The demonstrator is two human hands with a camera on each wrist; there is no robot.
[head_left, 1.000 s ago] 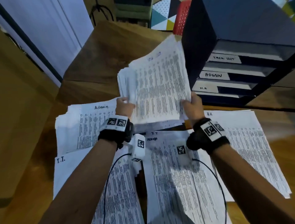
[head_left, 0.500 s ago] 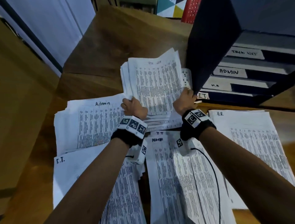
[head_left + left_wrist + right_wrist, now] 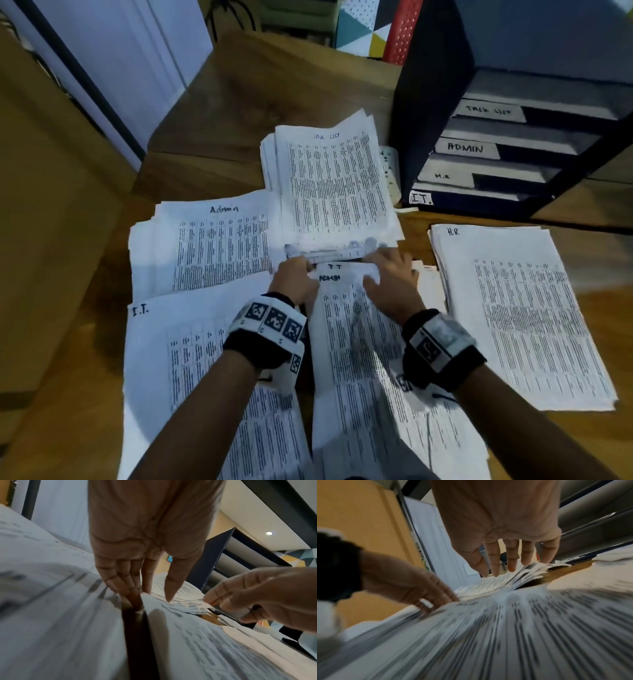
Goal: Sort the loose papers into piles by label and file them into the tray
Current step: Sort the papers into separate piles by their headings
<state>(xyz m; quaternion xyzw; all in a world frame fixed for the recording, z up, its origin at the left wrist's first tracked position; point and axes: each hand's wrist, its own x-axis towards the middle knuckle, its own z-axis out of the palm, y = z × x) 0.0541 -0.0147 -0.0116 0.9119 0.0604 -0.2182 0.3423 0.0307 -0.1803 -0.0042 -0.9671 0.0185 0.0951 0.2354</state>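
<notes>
The Task List stack (image 3: 329,185) lies flat on the desk just left of the black labelled tray (image 3: 428,85). My left hand (image 3: 294,274) and right hand (image 3: 390,270) are at the stack's near edge, above a loose pile topped by an ADMIN sheet (image 3: 359,377). In the left wrist view my left hand (image 3: 150,596) has straight fingers touching down at the paper edges. The right wrist view shows my right hand (image 3: 508,566) with straight, spread fingers brushing the stack's ruffled edge. Neither hand grips a sheet.
An Admin pile (image 3: 205,246) lies at the left, an I.T. pile (image 3: 164,342) at the lower left and an H.R pile (image 3: 513,308) at the right. The tray's slots read Task List, Admin, H.R and I.T. Bare wooden desk (image 3: 257,102) stretches behind the piles.
A second ago both hands held the Task List stack up in the air. It has come down onto the desk, and both hands have let go and drawn back to its near edge.
</notes>
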